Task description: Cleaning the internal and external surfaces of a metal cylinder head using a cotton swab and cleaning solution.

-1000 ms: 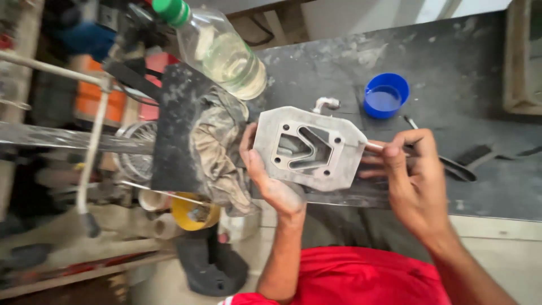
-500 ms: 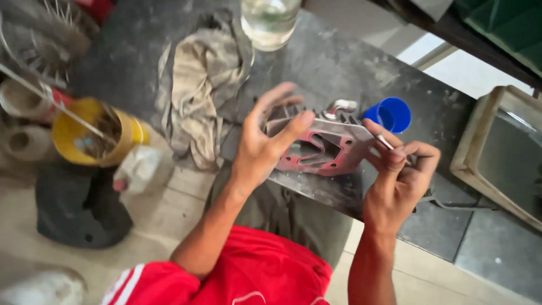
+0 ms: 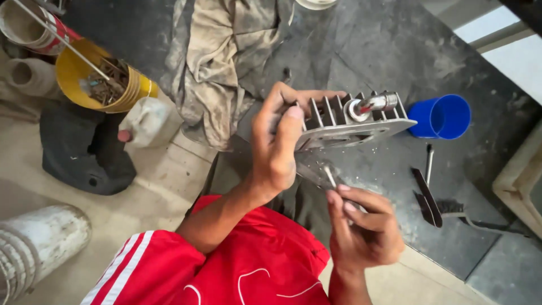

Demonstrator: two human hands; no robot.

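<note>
Above your right hand [image 3: 364, 234] pinching a thin metal scraper [image 3: 329, 175], your left hand [image 3: 279, 141] grips the grey finned metal block [image 3: 353, 121].

I'm in a small repair workshop, prob. engine work. Dusty grey bench [image 3: 395, 51] fills upper right of frame, w/ greasy rag [image 3: 217, 62] top centre. Yellow tin [image 3: 93, 79] of rusty scrap bits upper left, on tiled floor. Finned metal engine part [image 3: 353, 121] at centre, blue cup [image 3: 443, 117] and dark brush [image 3: 432, 197] at right.
</note>
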